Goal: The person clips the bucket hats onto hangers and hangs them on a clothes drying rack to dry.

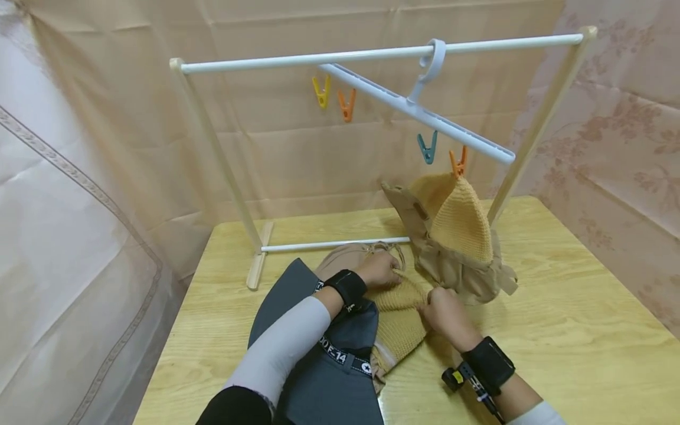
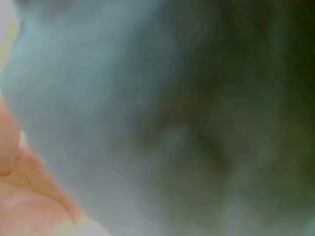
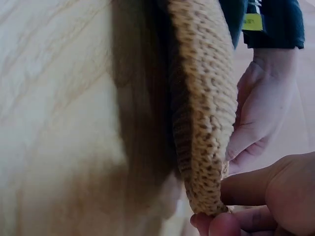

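Both hands are on a mustard knitted cloth (image 1: 404, 321), probably part of a hat, which lies at the near middle of the table (image 1: 568, 289). The left hand (image 1: 378, 268) grips its far edge, while the right hand (image 1: 446, 310) pinches the right-hand edge between thumb and fingers, as the right wrist view shows closely. The cloth is stretched between them, its length running from the left hand back toward the person.

The relation that seems to matter is upward: the white hanger (image 1: 419, 112) slants above and beyond the hands, its right end coming nearer the person. The teal clip (image 1: 427, 147) hangs with nothing in it almost straight over the right hand — the nearer of the two. Just right of it, an orange clip (image 1: 459, 160) holds a tan hat (image 1: 451, 280) with a knitted peak, which hangs just beyond the right hand.

The left forearm and a dark grey sun hat (image 1: 329, 386) hide the cloth's left side, and the sun hat is cut off below. Blurred grey fills most of the left wrist view, so the left fingertips' exact hold is hard to make out.
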{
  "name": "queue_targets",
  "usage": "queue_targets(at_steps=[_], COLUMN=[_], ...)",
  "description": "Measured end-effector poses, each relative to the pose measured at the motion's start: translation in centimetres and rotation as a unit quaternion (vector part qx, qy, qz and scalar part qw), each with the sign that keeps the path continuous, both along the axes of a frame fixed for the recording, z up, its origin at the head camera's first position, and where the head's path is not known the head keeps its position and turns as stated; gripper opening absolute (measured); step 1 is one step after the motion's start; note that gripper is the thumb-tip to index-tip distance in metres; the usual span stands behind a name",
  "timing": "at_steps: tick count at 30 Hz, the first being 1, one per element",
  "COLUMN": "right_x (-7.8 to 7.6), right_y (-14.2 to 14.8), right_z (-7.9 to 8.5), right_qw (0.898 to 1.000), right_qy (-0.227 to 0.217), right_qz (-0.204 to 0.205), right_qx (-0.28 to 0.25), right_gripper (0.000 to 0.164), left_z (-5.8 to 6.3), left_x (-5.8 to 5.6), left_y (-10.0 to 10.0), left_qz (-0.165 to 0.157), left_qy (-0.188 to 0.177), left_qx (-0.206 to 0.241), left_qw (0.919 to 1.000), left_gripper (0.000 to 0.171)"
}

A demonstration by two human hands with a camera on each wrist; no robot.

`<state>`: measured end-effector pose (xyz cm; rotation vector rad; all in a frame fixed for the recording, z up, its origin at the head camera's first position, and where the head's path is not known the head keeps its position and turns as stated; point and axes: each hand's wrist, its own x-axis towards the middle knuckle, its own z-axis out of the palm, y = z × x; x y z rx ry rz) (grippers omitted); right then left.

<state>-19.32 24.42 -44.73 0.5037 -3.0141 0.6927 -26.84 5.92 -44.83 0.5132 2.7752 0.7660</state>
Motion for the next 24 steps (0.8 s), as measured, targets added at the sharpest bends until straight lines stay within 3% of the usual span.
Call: queue_targets(at_steps=[4,11,16,20,24], right_x=[0.2,0.5,0.2,-0.2,-0.6], right_y=[-0.1,0.1,0.6,1.0,1.5], right_z=[0.7,2.4,3.5,4.5,5.7], right_qw=[0.997,0.997,0.996,0.994,0.992], right_qy=[0.068,0.072,0.081,0.097,0.106], right_qz=[0.006,0.009,0.032,0.050,0.069], right_qx=[0.025,0.016,-0.009,-0.021,-0.032], right_gripper=[0.033,0.041,0.041,0.041,0.043], left_z=[0.5,1.6,2.1,2.6,3.4], left_x=[0.0,0.3,0.8,1.3,1.7], left_y=[-0.4,-0.4,-0.3,-0.2,-0.1], left_qz=[0.016,0.050,0.077,0.103,0.121], left_qy=[0.004,-0.061,-0.084,-0.100,-0.092], left_qx=[-0.009,0.047,0.128,0.190,0.222], left_qw=[0.9998,0.9958,0.9852,0.9713,0.9630], left_gripper=[0.016,0.017,0.017,0.016,0.018])
